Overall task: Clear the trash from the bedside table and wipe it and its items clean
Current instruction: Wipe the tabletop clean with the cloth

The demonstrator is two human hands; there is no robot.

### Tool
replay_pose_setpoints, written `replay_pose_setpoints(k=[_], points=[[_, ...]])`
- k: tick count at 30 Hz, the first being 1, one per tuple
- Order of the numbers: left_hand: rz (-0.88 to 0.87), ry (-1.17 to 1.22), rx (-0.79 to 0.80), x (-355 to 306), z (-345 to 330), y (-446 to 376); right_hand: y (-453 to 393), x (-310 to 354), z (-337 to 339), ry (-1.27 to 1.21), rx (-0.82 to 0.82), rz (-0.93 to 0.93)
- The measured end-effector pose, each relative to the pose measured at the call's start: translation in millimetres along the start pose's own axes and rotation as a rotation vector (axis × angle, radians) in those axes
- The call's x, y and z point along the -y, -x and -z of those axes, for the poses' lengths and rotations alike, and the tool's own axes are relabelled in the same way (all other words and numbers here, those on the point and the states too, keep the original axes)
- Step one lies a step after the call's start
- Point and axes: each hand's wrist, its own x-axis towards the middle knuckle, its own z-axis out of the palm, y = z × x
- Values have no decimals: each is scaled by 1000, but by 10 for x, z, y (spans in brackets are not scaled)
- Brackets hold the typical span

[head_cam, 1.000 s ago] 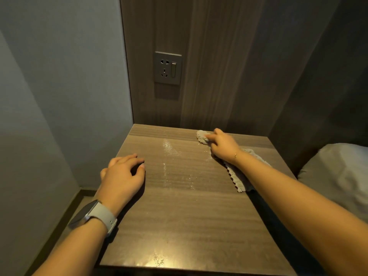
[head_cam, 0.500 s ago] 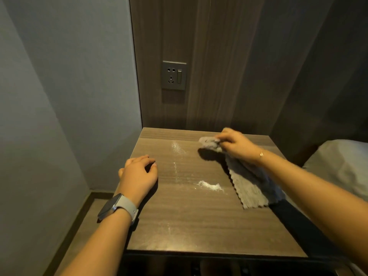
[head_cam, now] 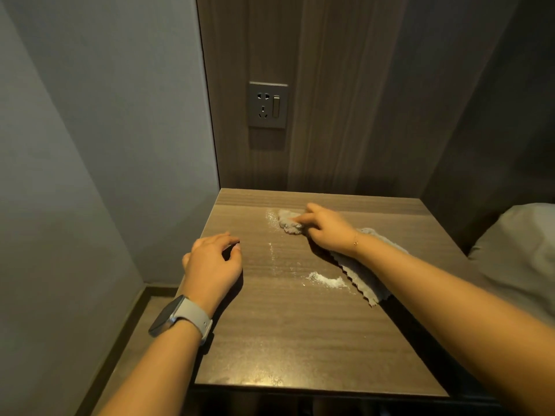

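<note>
- The right hand (head_cam: 326,232) presses a gray cloth (head_cam: 357,267) onto the far middle of the wooden counter (head_cam: 294,334), its fingers curled over the bunched end.
- The rest of the cloth trails under the wrist toward the right, its scalloped edge just beside a small heap of white powder (head_cam: 326,280).
- A thin powder streak (head_cam: 271,232) runs left of the cloth.
- The left hand (head_cam: 213,265) rests at the counter's left edge, fingers loosely curled and holding nothing.
- The counter's near half is bare; a wall socket (head_cam: 267,105) sits above its far edge, a pillow (head_cam: 519,250) beyond its right.
</note>
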Motion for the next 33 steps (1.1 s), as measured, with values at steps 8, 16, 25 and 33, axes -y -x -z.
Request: replay_pose_setpoints(k=[8,16,25,33], points=[[-7,-7,-24,-1,-11,4,-460,-385,411,-83,-127,-310],[-13,-9,-19,47,-32,-27,-679,-87,-26,148,-29,-71],[48,26,-110,71,-39,-19,-239,83,383,-160,128,21],[38,30,-149,113,-79,-40,-1333,57,38,45,32,-152]])
